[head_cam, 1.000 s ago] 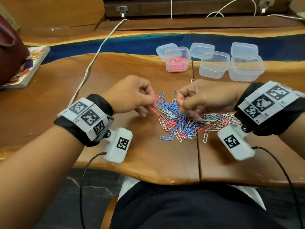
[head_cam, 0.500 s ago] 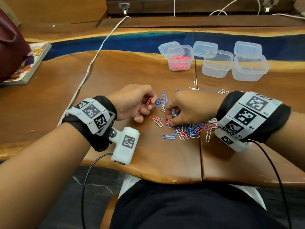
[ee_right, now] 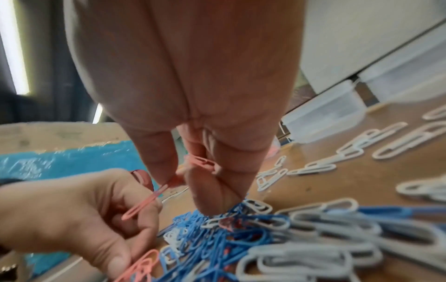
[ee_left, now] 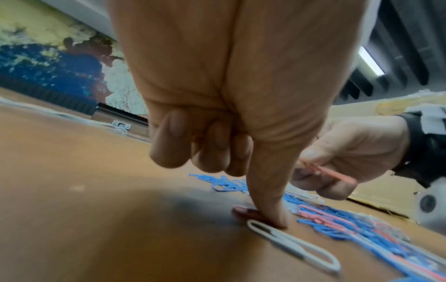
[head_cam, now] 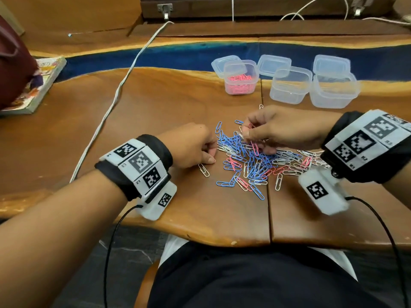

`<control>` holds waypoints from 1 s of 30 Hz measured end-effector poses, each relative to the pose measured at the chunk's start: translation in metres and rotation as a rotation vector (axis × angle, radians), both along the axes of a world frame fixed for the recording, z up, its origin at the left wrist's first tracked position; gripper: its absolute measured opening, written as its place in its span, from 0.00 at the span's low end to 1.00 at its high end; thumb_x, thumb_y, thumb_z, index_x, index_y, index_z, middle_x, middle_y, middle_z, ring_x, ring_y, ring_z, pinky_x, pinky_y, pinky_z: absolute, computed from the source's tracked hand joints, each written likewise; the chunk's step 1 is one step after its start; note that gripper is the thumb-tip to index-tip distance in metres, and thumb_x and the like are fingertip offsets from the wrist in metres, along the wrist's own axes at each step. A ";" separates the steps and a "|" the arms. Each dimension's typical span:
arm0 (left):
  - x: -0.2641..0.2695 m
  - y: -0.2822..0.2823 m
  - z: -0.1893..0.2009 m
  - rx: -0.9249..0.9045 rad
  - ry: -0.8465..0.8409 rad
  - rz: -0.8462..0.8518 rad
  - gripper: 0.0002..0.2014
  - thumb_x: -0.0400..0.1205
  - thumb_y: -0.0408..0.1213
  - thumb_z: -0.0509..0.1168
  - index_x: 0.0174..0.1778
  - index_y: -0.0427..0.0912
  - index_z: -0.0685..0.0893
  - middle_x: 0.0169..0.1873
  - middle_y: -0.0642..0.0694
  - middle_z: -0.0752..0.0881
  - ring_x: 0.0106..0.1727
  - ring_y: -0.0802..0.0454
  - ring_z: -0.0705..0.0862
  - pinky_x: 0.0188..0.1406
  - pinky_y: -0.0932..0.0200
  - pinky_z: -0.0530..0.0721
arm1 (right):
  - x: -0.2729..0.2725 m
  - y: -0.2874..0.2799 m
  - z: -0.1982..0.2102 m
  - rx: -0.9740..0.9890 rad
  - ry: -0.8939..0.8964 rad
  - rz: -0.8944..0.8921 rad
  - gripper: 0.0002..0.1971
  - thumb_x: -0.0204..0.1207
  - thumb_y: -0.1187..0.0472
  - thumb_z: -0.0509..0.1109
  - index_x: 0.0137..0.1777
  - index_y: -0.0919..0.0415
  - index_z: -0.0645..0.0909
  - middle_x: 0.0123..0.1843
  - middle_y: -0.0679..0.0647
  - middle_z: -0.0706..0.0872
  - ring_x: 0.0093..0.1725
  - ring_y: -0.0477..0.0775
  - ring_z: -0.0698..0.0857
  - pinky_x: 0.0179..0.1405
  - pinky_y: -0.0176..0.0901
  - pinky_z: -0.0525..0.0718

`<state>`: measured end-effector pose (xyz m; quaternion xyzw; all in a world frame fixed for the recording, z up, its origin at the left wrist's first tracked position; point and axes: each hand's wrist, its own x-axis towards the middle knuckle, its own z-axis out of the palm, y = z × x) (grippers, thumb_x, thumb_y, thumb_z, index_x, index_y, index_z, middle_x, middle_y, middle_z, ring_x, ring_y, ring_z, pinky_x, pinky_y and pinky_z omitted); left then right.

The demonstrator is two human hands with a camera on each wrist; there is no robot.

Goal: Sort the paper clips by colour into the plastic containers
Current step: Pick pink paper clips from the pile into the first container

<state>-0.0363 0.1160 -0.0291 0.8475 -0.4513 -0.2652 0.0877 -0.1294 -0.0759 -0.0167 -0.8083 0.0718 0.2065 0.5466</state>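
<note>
Head view: pink-collecting step in hand. Left hand nearest, fingers curled, thumb tip pressing pink clip onto table; white clip just beside thumb. Right hand beyond it, over mixed pile, pinching pink clips, one dangling. Next move, likely: carry pinks forward without dropping. Beyond hands: left container holds pinks; middle container and right container look empty, lids behind.

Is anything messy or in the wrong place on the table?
Mostly the mixed pile of paper clips, blue, pink and white jumbled together. A few white strays lie apart: one by the left hand, one near the containers. Only the pink container holds clips, all pink, so nothing looks mis-sorted.
</note>
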 end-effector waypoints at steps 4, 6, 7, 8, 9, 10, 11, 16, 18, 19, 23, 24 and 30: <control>0.000 0.001 -0.006 0.072 -0.104 -0.060 0.11 0.81 0.41 0.66 0.33 0.50 0.74 0.28 0.55 0.77 0.32 0.55 0.74 0.43 0.48 0.80 | -0.002 -0.003 0.000 0.104 0.016 -0.009 0.06 0.82 0.73 0.61 0.44 0.65 0.74 0.36 0.61 0.83 0.25 0.46 0.78 0.19 0.35 0.75; 0.000 0.002 -0.008 0.100 -0.148 -0.072 0.12 0.82 0.43 0.64 0.33 0.51 0.72 0.30 0.55 0.78 0.35 0.51 0.76 0.42 0.48 0.79 | -0.002 -0.004 0.000 0.114 0.014 -0.014 0.05 0.82 0.73 0.61 0.46 0.66 0.73 0.35 0.62 0.83 0.26 0.48 0.80 0.21 0.36 0.78; -0.001 0.002 -0.009 0.116 -0.168 -0.077 0.13 0.82 0.44 0.63 0.32 0.51 0.71 0.31 0.55 0.78 0.37 0.49 0.76 0.42 0.49 0.79 | -0.002 -0.004 -0.001 0.122 0.018 -0.030 0.04 0.82 0.73 0.62 0.47 0.66 0.74 0.35 0.62 0.83 0.28 0.49 0.81 0.21 0.36 0.80; -0.002 0.003 -0.010 0.132 -0.186 -0.084 0.14 0.83 0.44 0.62 0.32 0.52 0.69 0.32 0.54 0.78 0.38 0.48 0.77 0.42 0.49 0.79 | -0.002 -0.005 -0.001 0.138 0.025 -0.058 0.03 0.82 0.73 0.61 0.49 0.66 0.74 0.36 0.62 0.83 0.30 0.51 0.82 0.23 0.37 0.82; -0.003 0.003 -0.011 0.139 -0.197 -0.094 0.14 0.83 0.44 0.60 0.32 0.52 0.68 0.33 0.53 0.78 0.39 0.46 0.77 0.42 0.49 0.79 | -0.002 -0.006 -0.001 0.162 0.040 -0.093 0.04 0.83 0.72 0.61 0.51 0.66 0.75 0.36 0.61 0.82 0.32 0.53 0.83 0.24 0.38 0.84; -0.004 0.002 -0.011 0.134 -0.192 -0.098 0.14 0.84 0.43 0.59 0.32 0.51 0.67 0.34 0.52 0.77 0.39 0.45 0.77 0.42 0.49 0.79 | -0.002 -0.006 -0.001 0.194 0.064 -0.125 0.05 0.83 0.72 0.60 0.53 0.65 0.76 0.35 0.60 0.81 0.33 0.53 0.83 0.25 0.39 0.85; -0.004 0.002 -0.009 0.112 -0.163 -0.087 0.14 0.85 0.42 0.58 0.33 0.50 0.67 0.34 0.51 0.76 0.39 0.45 0.76 0.42 0.50 0.77 | -0.002 -0.006 0.000 0.229 0.093 -0.148 0.06 0.84 0.71 0.59 0.53 0.65 0.77 0.34 0.59 0.80 0.33 0.53 0.84 0.25 0.39 0.85; -0.001 0.005 0.010 -0.222 0.301 0.233 0.11 0.87 0.36 0.57 0.37 0.46 0.71 0.32 0.47 0.76 0.26 0.55 0.68 0.24 0.64 0.69 | -0.002 0.009 0.004 0.153 0.202 -0.183 0.16 0.81 0.50 0.66 0.35 0.58 0.74 0.27 0.52 0.64 0.20 0.46 0.62 0.13 0.31 0.61; -0.003 0.010 0.013 -0.361 0.556 0.338 0.11 0.88 0.33 0.55 0.39 0.43 0.70 0.31 0.43 0.77 0.22 0.57 0.65 0.19 0.65 0.64 | -0.002 0.021 0.003 -0.297 0.063 -0.027 0.22 0.75 0.43 0.71 0.30 0.58 0.72 0.24 0.52 0.66 0.20 0.49 0.63 0.15 0.34 0.63; -0.005 0.011 0.012 -0.411 0.642 0.365 0.10 0.87 0.30 0.55 0.40 0.43 0.70 0.30 0.44 0.76 0.20 0.58 0.64 0.19 0.66 0.62 | -0.002 0.027 0.000 -0.522 -0.022 0.071 0.23 0.73 0.42 0.73 0.29 0.60 0.74 0.23 0.53 0.69 0.21 0.50 0.66 0.17 0.37 0.67; -0.007 0.015 0.006 -0.429 0.752 0.369 0.07 0.86 0.25 0.55 0.52 0.39 0.76 0.26 0.45 0.73 0.21 0.57 0.61 0.17 0.68 0.60 | 0.000 0.046 -0.010 -0.744 -0.137 0.167 0.16 0.68 0.50 0.76 0.28 0.59 0.79 0.25 0.53 0.79 0.28 0.53 0.75 0.30 0.44 0.75; -0.007 0.016 0.005 -0.407 0.748 0.377 0.08 0.87 0.26 0.54 0.55 0.38 0.78 0.26 0.45 0.72 0.20 0.57 0.60 0.17 0.68 0.60 | 0.001 0.047 -0.008 -0.741 -0.135 0.153 0.14 0.68 0.53 0.76 0.27 0.57 0.77 0.25 0.52 0.78 0.28 0.53 0.76 0.28 0.42 0.74; -0.015 0.011 0.006 -0.354 0.864 0.494 0.12 0.87 0.39 0.57 0.37 0.43 0.74 0.26 0.47 0.68 0.23 0.56 0.61 0.19 0.67 0.59 | 0.001 0.031 0.009 -0.520 -0.035 0.047 0.11 0.75 0.61 0.66 0.31 0.58 0.75 0.25 0.55 0.76 0.23 0.53 0.73 0.23 0.39 0.73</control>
